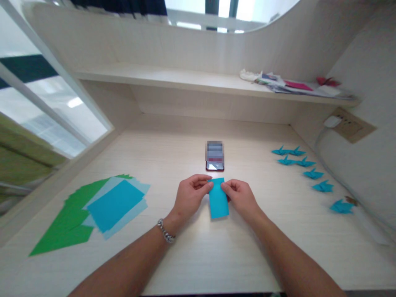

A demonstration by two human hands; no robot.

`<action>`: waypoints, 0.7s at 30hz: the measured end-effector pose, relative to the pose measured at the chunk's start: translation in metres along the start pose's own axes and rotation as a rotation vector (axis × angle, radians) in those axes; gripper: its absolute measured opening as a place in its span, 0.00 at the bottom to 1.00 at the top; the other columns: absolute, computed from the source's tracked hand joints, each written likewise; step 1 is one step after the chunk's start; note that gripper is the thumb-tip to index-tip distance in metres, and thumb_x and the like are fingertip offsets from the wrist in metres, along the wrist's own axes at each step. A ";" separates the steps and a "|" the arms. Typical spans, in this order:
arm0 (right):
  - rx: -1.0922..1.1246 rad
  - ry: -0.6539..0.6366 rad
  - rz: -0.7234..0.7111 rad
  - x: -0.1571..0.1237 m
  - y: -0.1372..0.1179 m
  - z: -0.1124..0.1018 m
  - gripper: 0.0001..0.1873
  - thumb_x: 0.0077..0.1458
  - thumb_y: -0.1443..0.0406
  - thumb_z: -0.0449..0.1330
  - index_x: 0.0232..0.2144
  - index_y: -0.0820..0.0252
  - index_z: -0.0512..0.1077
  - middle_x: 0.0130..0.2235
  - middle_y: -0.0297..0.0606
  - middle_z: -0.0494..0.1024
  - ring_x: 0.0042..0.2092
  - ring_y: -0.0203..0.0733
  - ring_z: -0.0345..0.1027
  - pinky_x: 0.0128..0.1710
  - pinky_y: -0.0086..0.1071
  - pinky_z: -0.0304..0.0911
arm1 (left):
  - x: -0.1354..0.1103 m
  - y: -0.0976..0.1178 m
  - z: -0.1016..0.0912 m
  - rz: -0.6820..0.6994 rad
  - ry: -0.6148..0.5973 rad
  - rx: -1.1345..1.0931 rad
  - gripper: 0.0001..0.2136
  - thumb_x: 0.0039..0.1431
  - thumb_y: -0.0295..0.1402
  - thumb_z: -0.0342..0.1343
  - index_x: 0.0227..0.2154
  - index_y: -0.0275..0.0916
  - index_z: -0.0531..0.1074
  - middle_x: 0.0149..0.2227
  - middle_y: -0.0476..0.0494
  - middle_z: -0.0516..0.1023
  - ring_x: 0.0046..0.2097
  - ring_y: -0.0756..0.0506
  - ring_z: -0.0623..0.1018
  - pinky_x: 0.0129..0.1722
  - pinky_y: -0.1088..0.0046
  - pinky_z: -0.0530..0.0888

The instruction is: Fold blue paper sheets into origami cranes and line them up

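A folded rectangle of blue paper lies upright on the pale wooden desk in front of me. My left hand pinches its upper left edge with curled fingers. My right hand pinches its upper right edge the same way. A silver bracelet circles my left wrist. A phone lies just beyond the paper.
A stack of blue and green paper sheets lies at the left. Several folded blue paper cranes line the right side. A shelf above holds papers. A wall socket with a white plug and cable sits at the right.
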State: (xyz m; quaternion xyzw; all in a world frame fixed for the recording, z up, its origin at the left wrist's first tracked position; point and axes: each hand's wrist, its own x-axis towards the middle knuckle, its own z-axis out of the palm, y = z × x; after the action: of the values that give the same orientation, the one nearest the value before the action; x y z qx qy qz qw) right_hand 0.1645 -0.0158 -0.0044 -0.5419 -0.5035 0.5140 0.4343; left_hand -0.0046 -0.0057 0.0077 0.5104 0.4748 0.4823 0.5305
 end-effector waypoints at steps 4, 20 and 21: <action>-0.025 0.017 -0.016 0.001 0.003 0.000 0.16 0.49 0.54 0.61 0.25 0.62 0.72 0.23 0.34 0.72 0.25 0.36 0.63 0.24 0.29 0.59 | 0.000 0.001 0.001 0.008 0.014 -0.019 0.12 0.47 0.30 0.65 0.37 0.33 0.75 0.30 0.43 0.80 0.32 0.47 0.79 0.35 0.72 0.77; -0.057 -0.022 0.002 0.005 0.009 0.000 0.15 0.49 0.55 0.61 0.23 0.61 0.69 0.22 0.32 0.69 0.24 0.35 0.60 0.23 0.28 0.55 | 0.004 -0.003 -0.002 0.014 0.074 -0.069 0.15 0.48 0.32 0.64 0.39 0.33 0.74 0.29 0.43 0.80 0.31 0.48 0.78 0.34 0.73 0.76; -0.041 -0.029 0.005 0.005 0.009 0.001 0.15 0.49 0.55 0.61 0.23 0.61 0.70 0.22 0.32 0.69 0.24 0.35 0.60 0.23 0.28 0.55 | 0.004 -0.003 -0.002 0.014 0.076 -0.074 0.15 0.48 0.32 0.64 0.39 0.33 0.74 0.29 0.43 0.80 0.31 0.48 0.79 0.34 0.73 0.76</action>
State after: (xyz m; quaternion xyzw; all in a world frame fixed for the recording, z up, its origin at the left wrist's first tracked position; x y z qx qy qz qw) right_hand 0.1647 -0.0119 -0.0142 -0.5446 -0.5188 0.5124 0.4144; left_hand -0.0060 -0.0016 0.0047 0.4750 0.4731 0.5221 0.5272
